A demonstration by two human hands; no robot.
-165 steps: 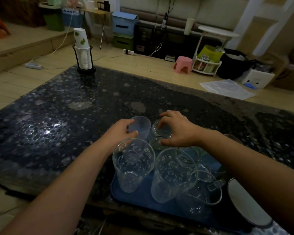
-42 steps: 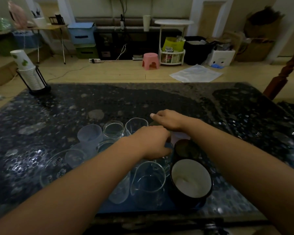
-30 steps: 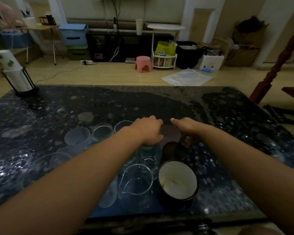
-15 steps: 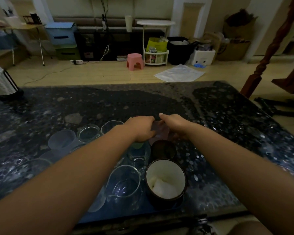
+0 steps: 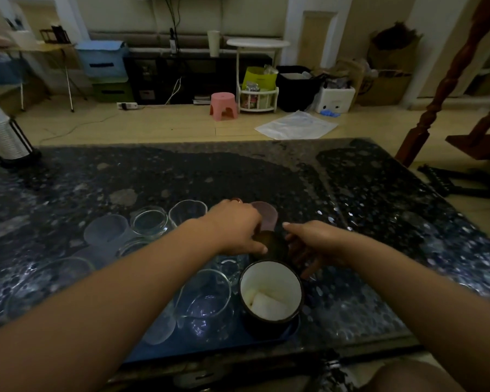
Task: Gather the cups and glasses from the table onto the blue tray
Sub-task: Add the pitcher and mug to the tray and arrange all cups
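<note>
A blue tray [image 5: 210,352] lies at the table's near edge, crowded with drinkware. On it stand a black mug with a white inside [image 5: 270,295], a clear glass jug [image 5: 207,304], a dark brown cup [image 5: 272,244], a mauve cup [image 5: 265,217], two clear glasses [image 5: 150,222] [image 5: 188,210] and a frosted cup [image 5: 105,230]. My left hand [image 5: 235,227] curls against the dark brown cup's left side, thumb at its rim. My right hand [image 5: 311,243] hangs by the cup's right side with its fingers spread. A large clear glass [image 5: 48,278] shows left of my arm.
The dark speckled table [image 5: 379,222] stretches far and right of the tray. A holder with stacked paper cups [image 5: 3,137] stands at its far left corner. A wooden post [image 5: 447,80] rises beyond the right corner. Floor clutter lies behind.
Both hands have drawn back from the mauve cup, which now stands uncovered, and sit on either side of the dark brown cup. The view has shifted slightly right.
</note>
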